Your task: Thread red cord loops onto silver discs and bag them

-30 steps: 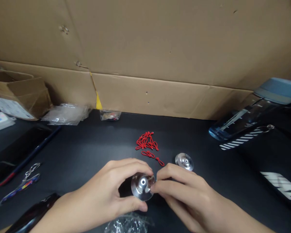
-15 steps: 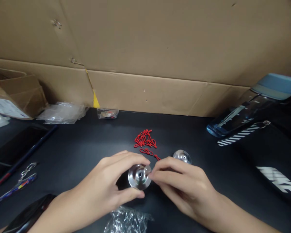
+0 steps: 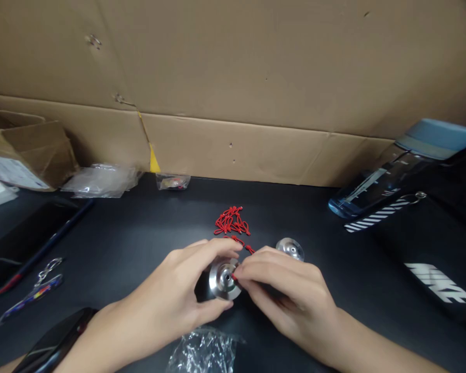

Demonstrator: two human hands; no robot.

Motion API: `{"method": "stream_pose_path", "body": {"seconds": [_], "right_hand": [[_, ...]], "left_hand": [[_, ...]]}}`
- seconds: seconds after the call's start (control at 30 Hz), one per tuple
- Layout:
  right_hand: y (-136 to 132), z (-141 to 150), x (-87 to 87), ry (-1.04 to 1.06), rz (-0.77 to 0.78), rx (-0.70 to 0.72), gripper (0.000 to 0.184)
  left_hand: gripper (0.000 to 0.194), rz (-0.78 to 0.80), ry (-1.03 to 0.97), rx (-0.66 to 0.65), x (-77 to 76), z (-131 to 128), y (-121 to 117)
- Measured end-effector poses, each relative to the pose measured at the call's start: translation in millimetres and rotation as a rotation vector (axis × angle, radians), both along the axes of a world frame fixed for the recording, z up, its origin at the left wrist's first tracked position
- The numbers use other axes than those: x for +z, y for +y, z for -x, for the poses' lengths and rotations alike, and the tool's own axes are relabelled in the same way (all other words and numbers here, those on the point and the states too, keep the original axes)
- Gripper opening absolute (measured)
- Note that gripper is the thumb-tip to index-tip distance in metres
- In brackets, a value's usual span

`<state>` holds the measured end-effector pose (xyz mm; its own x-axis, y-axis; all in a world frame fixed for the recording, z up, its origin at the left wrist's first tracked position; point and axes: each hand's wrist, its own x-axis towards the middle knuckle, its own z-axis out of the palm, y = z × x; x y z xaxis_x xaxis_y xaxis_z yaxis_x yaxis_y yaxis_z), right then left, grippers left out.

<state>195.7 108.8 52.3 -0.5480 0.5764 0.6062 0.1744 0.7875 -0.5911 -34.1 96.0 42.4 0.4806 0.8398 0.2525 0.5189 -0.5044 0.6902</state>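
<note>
- In the head view, the left arm is brought in from the lower left, with a dark watch [image 3: 58, 339] worn on its wrist.
- The left hand [image 3: 178, 280] is turned back upward, its fingers and thumb curved into a wide C, the thumb laid below and the other fingers arched above.
- A shiny domed metal disc [image 3: 221, 285] is grasped by its edge inside that curve, its central hole turned toward the camera; whether it is also supported by the surface [image 3: 147, 223] cannot be told.
- The right arm is brought in from the lower right, with the wrist angled inward toward the disc.
- The right hand [image 3: 295, 290] is bent at the knuckles, and its fingertips are pinched together at the disc's right side, just beside the hole.
- A small red piece [image 3: 233, 277] is gripped in that pinch; most of it is hidden by the fingers.
- A second metal disc [image 3: 290, 248] is seen on the surface just beyond the right hand, partly covered by it.
- A cluster of knotted red cord loops [image 3: 231, 223] is laid out beyond both hands, with more loops placed nearer to them.
- A crumpled clear plastic bag [image 3: 205, 352] is seen below the disc, between the forearms.
</note>
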Motion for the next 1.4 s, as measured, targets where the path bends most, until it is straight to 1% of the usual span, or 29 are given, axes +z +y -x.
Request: {"method": "stream_pose_path", "body": {"seconds": [0.13,0.37,0.53,0.63,0.7,0.77,0.83,0.97,1.07,1.17,1.27,1.33,1.4], "right_hand": [[-1.3,1.6,-1.4,-0.035,0.003,0.023,0.024],[-3.4,3.1,0.6,-0.085,0.019,0.034,0.022],[-0.7,1.9,1.9,-0.134,0.002,0.016,0.018],[0.3,-0.2,3.5,-0.180,-0.026,0.012,0.020],[-0.1,-1.3,3.9,-0.190,-0.039,0.004,0.025],[-1.1,-1.7,3.8,-0.179,-0.017,-0.003,0.031],[-2.1,-1.1,4.0,-0.151,0.038,-0.007,0.034],[-2.2,0.7,6.9,-0.129,0.168,-0.017,0.036],[-0.6,-1.0,10.8,-0.165,0.224,-0.039,0.036],[2.4,-5.6,14.1,-0.192,0.240,-0.077,0.033],[6.1,-10.2,14.7,-0.175,0.239,-0.135,0.027],[7.5,-12.1,13.4,-0.153,0.239,-0.159,0.023],[7.3,-13.0,11.2,-0.127,0.244,-0.167,0.019]], "left_hand": [[0.077,0.050,0.000,-0.012,-1.3,-2.1,-1.0],[0.069,0.059,-0.022,-0.031,4.0,-2.6,-0.4],[0.070,0.041,-0.038,-0.014,2.8,-3.5,0.6],[0.069,0.048,-0.034,-0.006,2.7,-3.7,0.8],[0.068,0.067,-0.036,-0.007,3.7,-4.0,1.0],[0.068,0.090,-0.040,-0.009,4.7,-4.5,1.6],[0.066,0.107,-0.045,-0.011,5.2,-4.8,2.1],[0.064,0.127,-0.043,0.001,7.0,-4.8,2.4],[0.060,0.143,-0.054,0.019,11.3,-3.5,3.3],[0.047,0.186,-0.056,0.018,14.4,-0.7,6.0],[0.032,0.253,-0.079,-0.011,11.6,2.4,9.0],[0.030,0.328,-0.100,0.002,7.5,3.8,10.4],[0.033,0.402,-0.118,0.028,3.5,4.4,11.3]]}}
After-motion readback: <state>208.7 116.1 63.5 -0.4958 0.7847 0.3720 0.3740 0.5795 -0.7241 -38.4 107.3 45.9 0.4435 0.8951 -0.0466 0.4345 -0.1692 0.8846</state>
